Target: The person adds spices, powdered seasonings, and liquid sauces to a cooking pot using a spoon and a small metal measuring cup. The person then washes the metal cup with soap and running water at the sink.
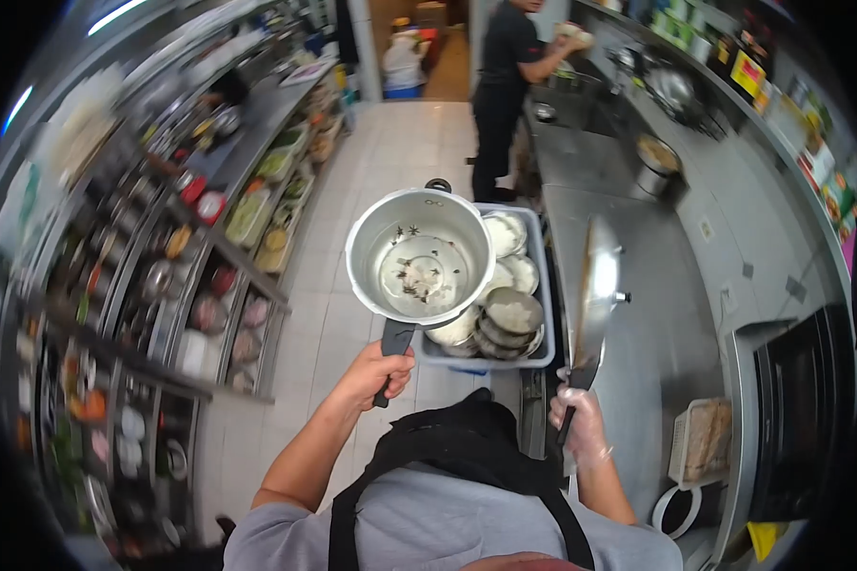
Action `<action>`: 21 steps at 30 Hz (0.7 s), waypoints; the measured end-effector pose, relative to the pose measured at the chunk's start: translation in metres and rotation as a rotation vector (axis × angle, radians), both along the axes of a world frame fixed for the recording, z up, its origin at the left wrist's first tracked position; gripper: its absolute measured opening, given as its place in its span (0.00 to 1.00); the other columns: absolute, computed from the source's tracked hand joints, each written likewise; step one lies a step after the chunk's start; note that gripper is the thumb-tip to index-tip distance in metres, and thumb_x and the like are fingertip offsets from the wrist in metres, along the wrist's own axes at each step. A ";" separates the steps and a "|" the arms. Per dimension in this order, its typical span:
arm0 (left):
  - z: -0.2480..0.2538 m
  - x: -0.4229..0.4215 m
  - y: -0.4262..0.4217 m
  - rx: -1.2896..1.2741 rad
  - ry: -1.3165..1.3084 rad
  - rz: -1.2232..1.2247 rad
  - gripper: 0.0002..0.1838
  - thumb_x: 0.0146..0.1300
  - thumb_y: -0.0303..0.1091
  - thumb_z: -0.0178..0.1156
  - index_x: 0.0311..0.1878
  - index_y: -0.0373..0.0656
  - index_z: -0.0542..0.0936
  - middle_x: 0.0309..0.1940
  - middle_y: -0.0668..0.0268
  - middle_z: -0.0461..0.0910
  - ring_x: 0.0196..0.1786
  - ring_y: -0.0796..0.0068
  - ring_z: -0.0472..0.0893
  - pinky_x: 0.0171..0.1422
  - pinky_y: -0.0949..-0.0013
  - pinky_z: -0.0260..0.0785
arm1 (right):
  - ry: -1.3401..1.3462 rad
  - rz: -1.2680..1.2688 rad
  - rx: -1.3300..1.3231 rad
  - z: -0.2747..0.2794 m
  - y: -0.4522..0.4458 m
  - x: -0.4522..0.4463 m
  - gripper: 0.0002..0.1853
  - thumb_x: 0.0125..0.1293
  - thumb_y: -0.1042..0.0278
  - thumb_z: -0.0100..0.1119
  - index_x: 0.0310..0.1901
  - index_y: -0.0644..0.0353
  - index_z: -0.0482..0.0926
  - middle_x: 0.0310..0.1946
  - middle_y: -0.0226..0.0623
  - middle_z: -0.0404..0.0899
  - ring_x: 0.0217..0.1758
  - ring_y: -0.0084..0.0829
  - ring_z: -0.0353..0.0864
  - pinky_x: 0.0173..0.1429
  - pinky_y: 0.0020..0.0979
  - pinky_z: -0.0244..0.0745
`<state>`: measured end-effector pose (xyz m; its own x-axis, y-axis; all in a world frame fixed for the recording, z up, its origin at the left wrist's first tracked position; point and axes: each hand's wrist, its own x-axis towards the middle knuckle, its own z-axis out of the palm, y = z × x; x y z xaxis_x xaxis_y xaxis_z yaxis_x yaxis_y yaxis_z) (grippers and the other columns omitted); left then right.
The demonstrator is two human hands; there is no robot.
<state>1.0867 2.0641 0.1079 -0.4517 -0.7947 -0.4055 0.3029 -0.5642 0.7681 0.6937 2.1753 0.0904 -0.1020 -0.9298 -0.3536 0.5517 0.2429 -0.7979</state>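
My left hand [379, 374] is closed around the black handle of a pressure cooker pot [362, 249], held out in front of me. Star anise and other small dark spices [417, 276] lie at its bottom; whether there is liquid I cannot tell. In my right hand [584, 419], which seems to wear a thin clear glove, is the black handle of the pressure cooker lid [595, 295]. The shiny lid is tilted on edge, apart from the pot. Partly hidden below the pot, a grey plastic tub [546, 328] holds stacked bowls [514, 312] and white dishes.
Along my right runs a steel counter [638, 285], with a tall pot [657, 167] farther back and a wicker-like basket [705, 438] nearby. A co-worker [505, 86] stands at the sink ahead. Shelves with food trays [248, 214] line the left side of the tiled aisle.
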 end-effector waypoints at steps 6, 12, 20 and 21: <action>-0.042 0.109 0.230 0.003 -0.033 0.415 0.09 0.69 0.31 0.68 0.45 0.40 0.77 0.19 0.70 0.71 0.14 0.78 0.68 0.19 0.69 0.59 | 0.437 0.484 -0.039 -0.022 0.021 0.092 0.10 0.71 0.63 0.67 0.36 0.60 0.81 0.25 0.27 0.72 0.22 0.23 0.71 0.29 0.29 0.70; -0.074 0.135 0.422 0.076 -0.046 0.861 0.11 0.69 0.27 0.65 0.50 0.39 0.75 0.21 0.73 0.69 0.18 0.80 0.69 0.20 0.71 0.60 | 0.400 0.801 0.187 -0.099 0.044 0.183 0.07 0.72 0.64 0.66 0.41 0.57 0.80 0.23 0.25 0.70 0.20 0.22 0.70 0.24 0.29 0.70; -0.146 0.148 0.596 0.152 0.042 1.451 0.11 0.68 0.28 0.65 0.50 0.39 0.76 0.21 0.72 0.70 0.18 0.80 0.72 0.20 0.71 0.62 | 0.686 1.444 0.440 -0.161 0.050 0.373 0.08 0.73 0.62 0.66 0.40 0.53 0.79 0.25 0.25 0.71 0.22 0.23 0.69 0.27 0.31 0.70; -0.156 0.145 0.610 0.169 -0.007 1.509 0.11 0.67 0.28 0.66 0.50 0.39 0.76 0.20 0.70 0.72 0.17 0.79 0.72 0.20 0.71 0.62 | 0.745 1.525 0.450 -0.171 0.045 0.403 0.09 0.73 0.61 0.67 0.38 0.54 0.79 0.25 0.25 0.71 0.22 0.23 0.70 0.27 0.31 0.71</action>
